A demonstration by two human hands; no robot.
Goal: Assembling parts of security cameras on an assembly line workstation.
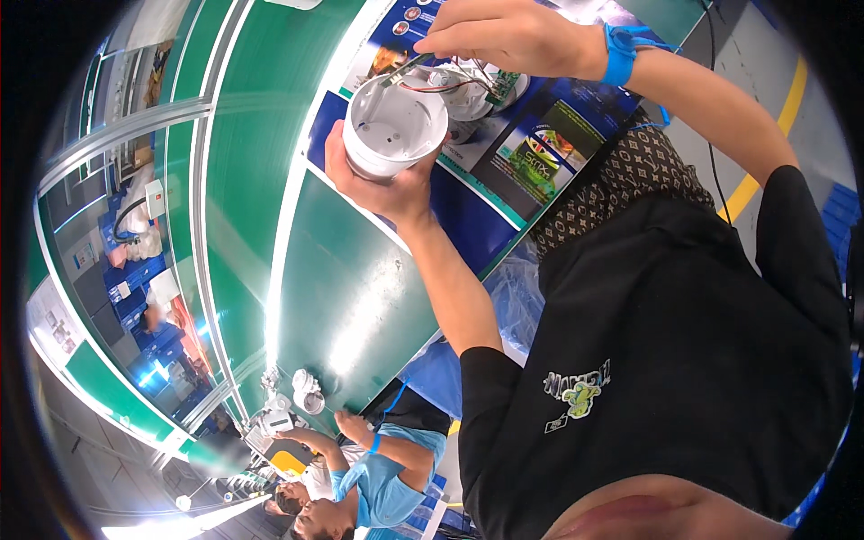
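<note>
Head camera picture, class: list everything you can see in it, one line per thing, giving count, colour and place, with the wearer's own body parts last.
Round plastic housing, open-topped: one, white, held from below at upper centre.
Thin metal tool: one, silver, tip over the housing's rim.
Second round housing with red and white wires and a small circuit board: one, white, on the mat behind the held one.
Printed work mat: one, blue, on the bench.
Conveyor belt: one, green, along the bench.
Small round housings: at least two, white, far down the belt.
Co-worker in a blue shirt: one, lower centre.
Wrist strap: one, blue, right wrist.
Left hand: grip under the housing.
Right hand: grip on the tool.
</note>
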